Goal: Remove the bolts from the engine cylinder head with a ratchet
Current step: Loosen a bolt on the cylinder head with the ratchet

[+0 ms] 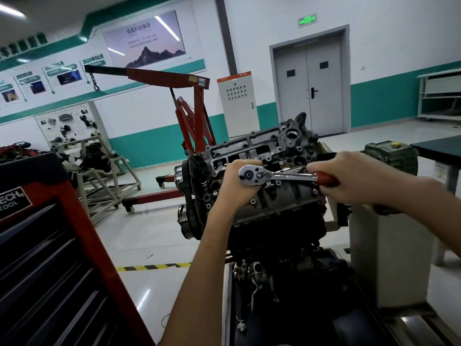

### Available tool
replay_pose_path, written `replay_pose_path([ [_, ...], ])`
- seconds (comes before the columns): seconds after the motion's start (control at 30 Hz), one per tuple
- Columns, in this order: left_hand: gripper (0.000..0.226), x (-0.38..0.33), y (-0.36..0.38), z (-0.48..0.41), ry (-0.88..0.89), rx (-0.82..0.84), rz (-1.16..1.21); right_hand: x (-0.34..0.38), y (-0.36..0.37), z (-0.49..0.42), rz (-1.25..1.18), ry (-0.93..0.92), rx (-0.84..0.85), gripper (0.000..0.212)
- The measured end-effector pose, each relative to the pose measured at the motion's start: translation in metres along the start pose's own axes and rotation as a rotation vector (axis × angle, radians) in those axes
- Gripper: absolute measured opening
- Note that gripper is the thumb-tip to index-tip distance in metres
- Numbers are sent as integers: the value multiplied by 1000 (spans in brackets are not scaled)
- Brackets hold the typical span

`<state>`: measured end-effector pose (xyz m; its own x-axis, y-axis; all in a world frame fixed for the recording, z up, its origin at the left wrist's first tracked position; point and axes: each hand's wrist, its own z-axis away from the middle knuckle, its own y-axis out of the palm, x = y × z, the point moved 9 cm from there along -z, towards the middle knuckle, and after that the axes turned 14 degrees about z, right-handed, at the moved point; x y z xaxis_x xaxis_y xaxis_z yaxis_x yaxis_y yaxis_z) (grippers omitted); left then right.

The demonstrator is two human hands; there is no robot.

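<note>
The grey engine cylinder head (252, 148) sits on top of a dark engine block on a stand in the middle of the view. A chrome ratchet (272, 175) with a red handle lies across it, head to the left. My left hand (237, 182) curls around the ratchet's head and whatever is under it; the socket and bolt are hidden by my fingers. My right hand (349, 176) grips the red handle at the right end. Several bolt holes and bolts show along the head's near edge.
A red and black tool cabinet (50, 245) stands close at the left. A red engine crane (189, 121) is behind the engine, with another engine stand (99, 176) beside it. A green gearbox (391, 156) and a dark table (439, 146) are at the right.
</note>
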<state>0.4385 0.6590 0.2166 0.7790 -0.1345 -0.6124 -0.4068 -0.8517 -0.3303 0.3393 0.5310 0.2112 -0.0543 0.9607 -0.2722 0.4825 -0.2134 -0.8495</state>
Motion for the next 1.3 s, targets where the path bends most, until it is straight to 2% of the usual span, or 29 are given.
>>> replay_pose_path([
  [0.07, 21, 1, -3, 2, -2, -116, 63, 3, 12, 8, -84, 69, -8, 13],
  [0.2, 26, 10, -6, 12, -46, -396, 213, 73, 61, 46, -746, 331, -95, 12],
  [0.3, 36, 11, 1, 9, -87, -392, 369, 125, 84, 46, -1103, 448, -137, 24],
  [0.37, 39, 11, -1, 10, -80, -399, 297, 135, 85, 43, -1175, 435, -112, 26],
  [0.43, 40, 9, -4, 10, -52, -355, 180, 115, 74, 43, -1047, 361, -86, 30],
  [0.5, 33, 10, -7, 7, -65, -275, 124, 77, 54, 41, -790, 235, -53, 32],
  [0.57, 34, 6, -6, 2, -81, -125, 77, 37, 34, 29, -486, 119, 14, 26],
  [0.63, 35, -6, 6, -1, -39, 64, -14, 3, 10, 14, -125, 74, -6, 13],
  [0.7, 30, -10, 8, -1, 6, 51, -18, -8, 1, 9, 29, 82, -56, 11],
  [0.77, 31, -5, 1, 4, 12, -104, 76, 7, 19, 19, -105, 134, -31, 12],
  [0.87, 39, 3, -5, 10, -8, -307, 136, 58, 52, 42, -579, 275, -84, 21],
  [0.97, 41, 0, -4, 8, -24, -377, 153, 111, 77, 46, -977, 416, -128, 23],
  [1.03, 45, 2, -3, 9, -33, -373, 182, 134, 82, 43, -1089, 437, -128, 23],
  [1.1, 51, 5, -5, 11, -39, -344, 190, 127, 76, 42, -1069, 396, -91, 27],
  [1.13, 50, 6, -8, 12, -38, -321, 182, 114, 68, 42, -982, 344, -74, 28],
  [1.23, 16, 0, -8, 11, -30, -145, 89, 58, 43, 34, -599, 159, 10, 17],
  [1.3, 11, -2, -3, 5, -44, -15, 46, 23, 23, 17, -282, 57, 64, 13],
])
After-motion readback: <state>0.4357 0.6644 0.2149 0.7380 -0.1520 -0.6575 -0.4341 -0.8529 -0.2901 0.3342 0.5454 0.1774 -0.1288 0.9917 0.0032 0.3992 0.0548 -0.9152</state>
